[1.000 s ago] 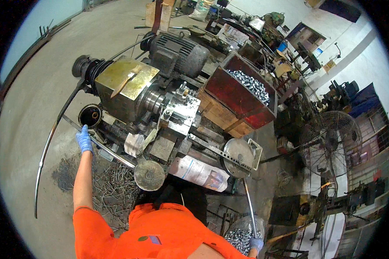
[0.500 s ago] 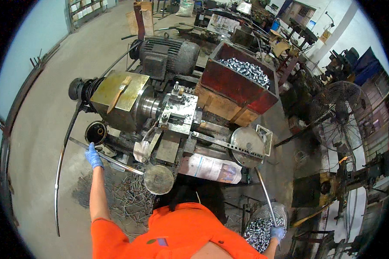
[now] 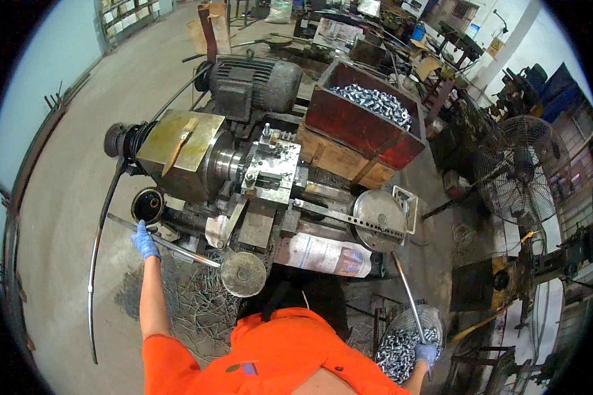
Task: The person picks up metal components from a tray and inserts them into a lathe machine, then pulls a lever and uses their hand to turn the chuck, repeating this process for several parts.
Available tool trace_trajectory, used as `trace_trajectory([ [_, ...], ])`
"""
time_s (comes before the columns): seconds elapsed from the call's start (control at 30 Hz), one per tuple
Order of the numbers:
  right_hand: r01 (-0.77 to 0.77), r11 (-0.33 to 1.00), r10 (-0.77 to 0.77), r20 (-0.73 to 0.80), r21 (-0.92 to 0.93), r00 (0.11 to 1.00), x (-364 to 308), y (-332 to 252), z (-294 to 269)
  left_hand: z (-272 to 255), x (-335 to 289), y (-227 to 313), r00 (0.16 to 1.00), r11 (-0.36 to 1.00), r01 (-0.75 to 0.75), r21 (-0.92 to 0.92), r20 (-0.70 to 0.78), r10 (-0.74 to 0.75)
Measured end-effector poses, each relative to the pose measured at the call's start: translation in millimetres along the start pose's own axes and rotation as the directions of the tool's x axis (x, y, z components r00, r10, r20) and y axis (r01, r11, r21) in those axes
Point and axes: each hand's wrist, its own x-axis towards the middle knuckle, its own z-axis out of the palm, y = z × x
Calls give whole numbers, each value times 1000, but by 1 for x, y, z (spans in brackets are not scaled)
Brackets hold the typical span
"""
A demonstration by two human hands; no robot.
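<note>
Machine: an oily metal-working machine (image 3: 257,178) with a brass-coloured cover stands just ahead of both sets of fingers, its grey motor (image 3: 254,82) farthest from them; I judge it sits that way so both controls fall within arm's reach.
Red bin: a red box (image 3: 356,128) heaped with bright metal pieces lies well beyond the right fingers, on wooden blocks behind the machine.
Fan: a standing fan (image 3: 517,171) is far off to the right of the right fingers.
Swarf: dark curled shavings (image 3: 191,303) lie on the floor below and beside the left fingers.
Handwheel: a round disc wheel (image 3: 244,274) sits to the right of the left fingers, at the end of the bar they grip.
Basket: a wire basket (image 3: 412,339) of silvery short pieces is directly under the right fingers, likely kept low for easy reaching.
Bar lever: a long thin steel rod (image 3: 178,249), grey and slightly shiny, runs slantwise through the left fingers.
Left hand: left hand (image 3: 145,240), blue-gloved, fingers wrapped shut around the bar lever.
Right hand: right hand (image 3: 427,355), blue-gloved, at the basket's edge beside a slim upright rod (image 3: 405,289); whether its fingers grip anything I cannot tell.
</note>
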Motion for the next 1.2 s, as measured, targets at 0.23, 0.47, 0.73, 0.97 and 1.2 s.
trace_trajectory([
  [0.23, 56, 998, -60, -156, -26, 986, -7, 2, 4, -3, 10, -10, 1000, 999, -12, 34, 15, 12],
  [0.47, 2, 997, 4, 76, -74, 997, -15, -15, -16, -5, 14, -13, 1000, 999, -26, 33, 3, 26],
  [0.73, 40, 997, -50, -135, -71, 990, -12, -3, 5, -6, 9, -10, 997, 998, -34, -49, 66, 38],
  [0.97, 134, 991, -135, -144, -17, 980, -30, -21, -17, -8, -1, -1, 999, 999, -20, -33, 43, 21],
  [1.2, 57, 998, -56, -62, 18, 996, -12, -1, 7, 0, 1, -5, 999, 1000, -6, 9, 31, 5],
])
